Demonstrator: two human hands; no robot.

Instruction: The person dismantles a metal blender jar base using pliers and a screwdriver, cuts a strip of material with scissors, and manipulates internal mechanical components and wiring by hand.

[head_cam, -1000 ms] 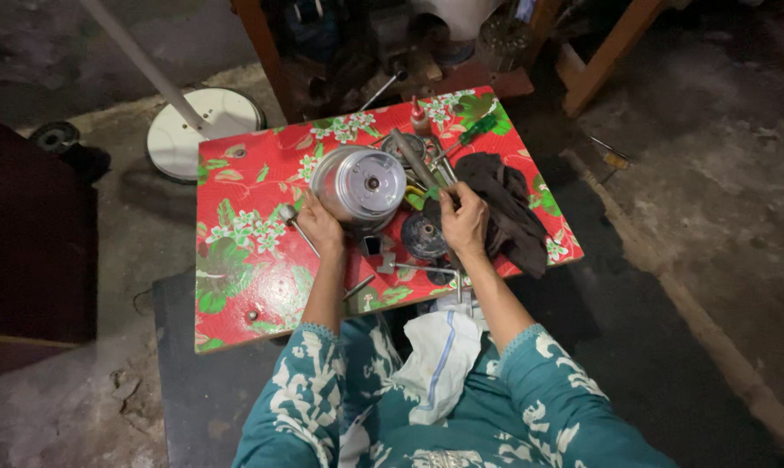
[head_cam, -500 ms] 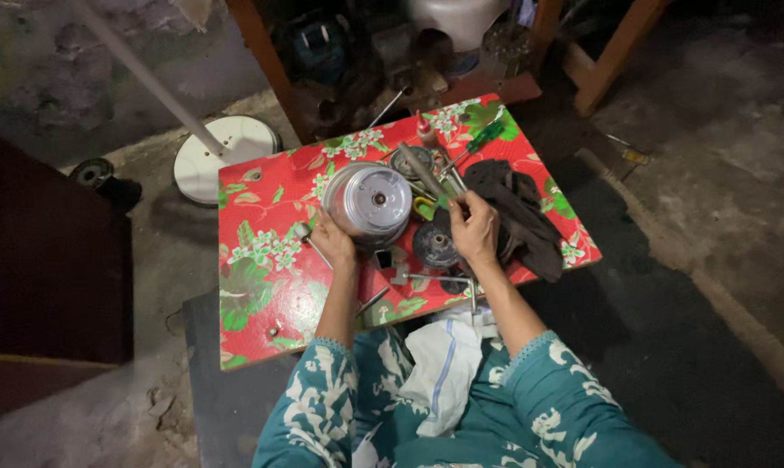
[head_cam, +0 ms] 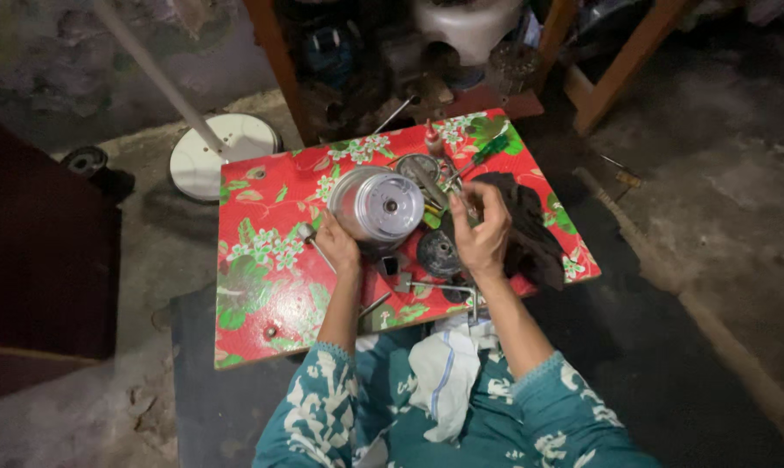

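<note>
A round silver metal motor housing (head_cam: 378,208) stands on a low table covered in red floral cloth (head_cam: 271,260). My left hand (head_cam: 338,244) grips its near left side. Just to the right of the housing, my right hand (head_cam: 481,227) is raised above the table with fingers pinched on a small thin metal part. A dark round disc (head_cam: 439,253) lies below that hand. Behind it lies a pile of metal tools (head_cam: 427,173).
A black cloth (head_cam: 531,230) lies at the table's right end. A white round fan base with pole (head_cam: 221,156) stands on the floor behind left. Wooden furniture legs (head_cam: 622,74) rise at the back right. A white rag (head_cam: 448,373) rests on my lap.
My right hand has lifted off the table's tools and now holds a small part up. My left hand stays on the housing. The view has shifted slightly.
</note>
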